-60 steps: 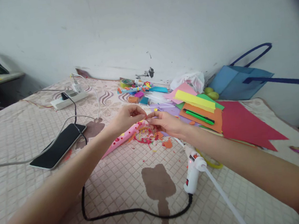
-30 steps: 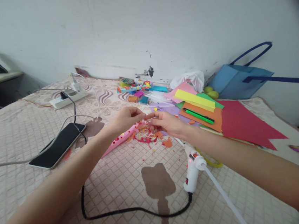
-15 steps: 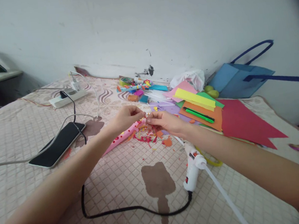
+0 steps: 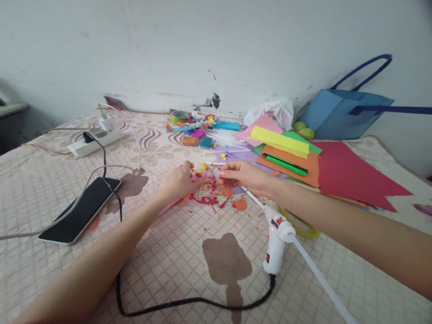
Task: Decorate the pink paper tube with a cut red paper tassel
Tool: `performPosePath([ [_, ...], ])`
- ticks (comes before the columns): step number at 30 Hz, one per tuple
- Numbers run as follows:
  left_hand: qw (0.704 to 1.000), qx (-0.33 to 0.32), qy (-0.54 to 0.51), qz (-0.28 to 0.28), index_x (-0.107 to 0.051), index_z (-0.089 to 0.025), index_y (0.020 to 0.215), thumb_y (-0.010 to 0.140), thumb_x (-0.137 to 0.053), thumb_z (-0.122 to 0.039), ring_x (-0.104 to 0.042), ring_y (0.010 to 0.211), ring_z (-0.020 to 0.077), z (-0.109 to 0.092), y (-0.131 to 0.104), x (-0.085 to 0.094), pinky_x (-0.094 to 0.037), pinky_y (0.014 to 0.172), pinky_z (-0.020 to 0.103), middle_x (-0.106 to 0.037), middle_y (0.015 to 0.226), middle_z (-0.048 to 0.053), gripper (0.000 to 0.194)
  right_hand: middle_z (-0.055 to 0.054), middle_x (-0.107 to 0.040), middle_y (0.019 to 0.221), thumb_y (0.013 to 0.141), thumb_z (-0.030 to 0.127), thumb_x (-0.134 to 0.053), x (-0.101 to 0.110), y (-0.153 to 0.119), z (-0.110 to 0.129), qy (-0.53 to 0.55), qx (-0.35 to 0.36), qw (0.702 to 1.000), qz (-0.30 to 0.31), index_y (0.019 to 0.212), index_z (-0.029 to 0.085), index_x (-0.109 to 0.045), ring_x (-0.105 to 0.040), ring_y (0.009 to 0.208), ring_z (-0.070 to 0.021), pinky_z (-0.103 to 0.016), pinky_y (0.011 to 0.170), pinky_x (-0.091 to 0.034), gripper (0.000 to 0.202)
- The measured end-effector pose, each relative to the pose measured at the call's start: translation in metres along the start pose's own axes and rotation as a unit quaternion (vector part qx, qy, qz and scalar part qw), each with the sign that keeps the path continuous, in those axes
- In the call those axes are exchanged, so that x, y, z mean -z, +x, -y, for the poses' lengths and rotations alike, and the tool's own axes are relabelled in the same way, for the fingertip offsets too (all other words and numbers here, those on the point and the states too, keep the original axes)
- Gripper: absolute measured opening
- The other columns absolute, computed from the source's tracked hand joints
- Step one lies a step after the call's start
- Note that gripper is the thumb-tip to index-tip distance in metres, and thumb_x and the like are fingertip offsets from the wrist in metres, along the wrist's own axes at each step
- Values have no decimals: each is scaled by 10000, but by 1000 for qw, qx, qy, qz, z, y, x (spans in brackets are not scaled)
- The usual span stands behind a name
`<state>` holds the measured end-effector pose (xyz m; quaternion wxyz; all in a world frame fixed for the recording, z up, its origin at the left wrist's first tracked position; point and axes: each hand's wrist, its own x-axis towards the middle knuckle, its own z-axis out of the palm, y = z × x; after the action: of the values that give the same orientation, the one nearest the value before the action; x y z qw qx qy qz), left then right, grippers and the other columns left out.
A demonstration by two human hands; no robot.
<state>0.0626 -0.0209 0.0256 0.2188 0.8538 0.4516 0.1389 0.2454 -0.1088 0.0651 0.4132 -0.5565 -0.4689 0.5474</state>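
Observation:
My left hand (image 4: pixel 178 182) is closed around a pink strip that lies mostly under its palm, low over the paper scraps. To its right, my right hand (image 4: pixel 243 176) has thumb and forefinger pinched together; whatever lies between them is too small to make out. Red, yellow and orange paper scraps (image 4: pixel 212 199) are heaped between and below both hands. A white glue gun (image 4: pixel 275 243) lies just below my right wrist, its nozzle towards the scraps and a long glue stick out of its back.
Coloured paper sheets (image 4: pixel 354 174) and a green cutter (image 4: pixel 285 165) lie right. A blue bag (image 4: pixel 343 114) stands behind them. At left are a black phone-like slab (image 4: pixel 81 210) and a power strip (image 4: pixel 94 143). A black cord (image 4: pixel 183 302) loops across the front.
My hands have moved apart, the left one leftward and slightly down. The pink strip is now mostly hidden by my left hand. The view has shifted slightly.

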Motion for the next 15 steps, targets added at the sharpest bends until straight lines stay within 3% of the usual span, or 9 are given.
performPosePath([
  [4,1000,-10,-15,-9,-503,-135,1091,775,-546,-387,-628,771,215,4,4,-3,-436,645,288,-674,874,102,406,29,-632,573,756,230,-686,1,2,-2,-5,-11,1000,12,651,167,-545,-598,513,-89,-204,513,-478,187],
  [7,999,-19,-37,-5,-551,-138,1045,742,-564,-326,-621,759,193,7,7,7,-440,655,277,-668,866,86,357,35,-618,545,756,239,-687,2,4,-4,-16,-15,1000,20,657,167,-544,-592,487,-89,-199,491,-476,189],
  [15,980,-77,-154,96,-629,-152,905,668,-643,-368,-581,675,145,-1,4,44,-425,596,253,-663,794,40,322,39,-621,545,747,214,-692,1,2,-6,-48,-2,998,43,678,158,-572,-570,462,-73,-179,470,-461,149],
])
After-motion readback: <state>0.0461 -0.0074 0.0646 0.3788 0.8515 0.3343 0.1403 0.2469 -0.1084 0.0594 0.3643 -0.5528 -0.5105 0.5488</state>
